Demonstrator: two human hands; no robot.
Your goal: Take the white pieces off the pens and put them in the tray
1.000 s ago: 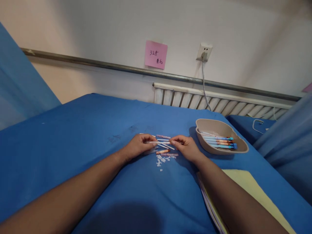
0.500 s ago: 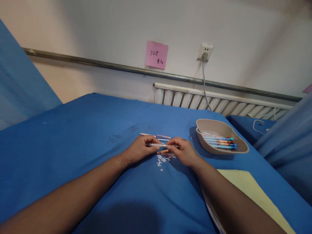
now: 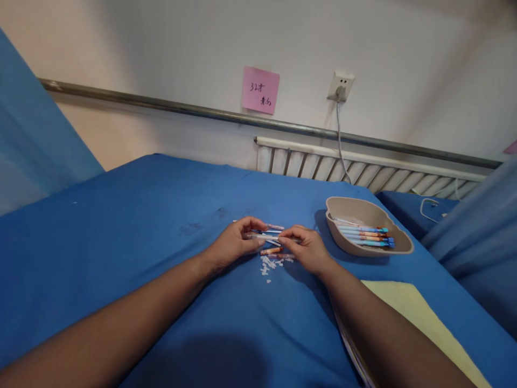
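Both hands meet over the middle of a blue cloth-covered table (image 3: 133, 226). My left hand (image 3: 234, 243) pinches one end of a thin clear pen (image 3: 266, 236) and my right hand (image 3: 306, 248) pinches the other end, holding it level just above the cloth. Under the hands lie loose pen parts: an orange barrel piece (image 3: 270, 251), a pinkish piece (image 3: 276, 227) and thin white refills. A heap of small white bits (image 3: 267, 265) lies just in front of them.
A beige tray (image 3: 365, 252) with several blue and orange pens stands to the right. A yellow-covered pad (image 3: 420, 315) lies under my right forearm. Behind the table are a white radiator (image 3: 323, 161), a wall socket with cable (image 3: 340, 86) and a pink note (image 3: 260, 90).
My hands have drawn closer together along the pen, and the right hand has slid inward. The pen has lifted slightly off the other parts.
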